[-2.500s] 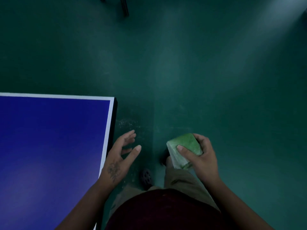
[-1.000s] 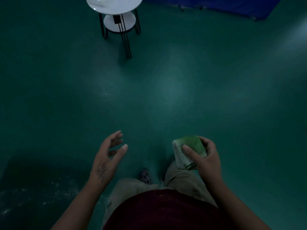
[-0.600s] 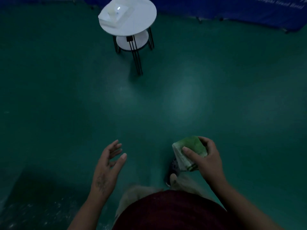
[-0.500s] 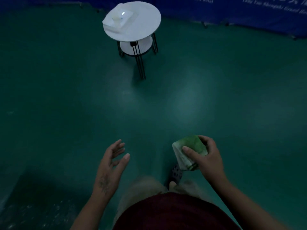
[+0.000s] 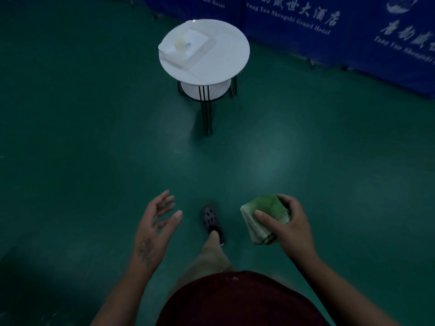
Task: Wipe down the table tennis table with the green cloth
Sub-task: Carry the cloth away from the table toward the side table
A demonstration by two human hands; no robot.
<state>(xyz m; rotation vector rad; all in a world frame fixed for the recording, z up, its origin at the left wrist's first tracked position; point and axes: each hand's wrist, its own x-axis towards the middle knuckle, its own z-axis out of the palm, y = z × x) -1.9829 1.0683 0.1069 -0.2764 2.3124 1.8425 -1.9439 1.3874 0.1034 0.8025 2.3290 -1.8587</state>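
Dim greenish light, soft floor glare, wide-angle edge distortion

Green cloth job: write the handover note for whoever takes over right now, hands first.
Right hand grips the folded green cloth in the air.
Left hand is open and empty.
The table tennis table is out of view; a round white side table carrying a tray stands ahead.
Done: this view cannot show how much is wiped.
Left: find the table tennis table again and wipe any part not yet cleaned.
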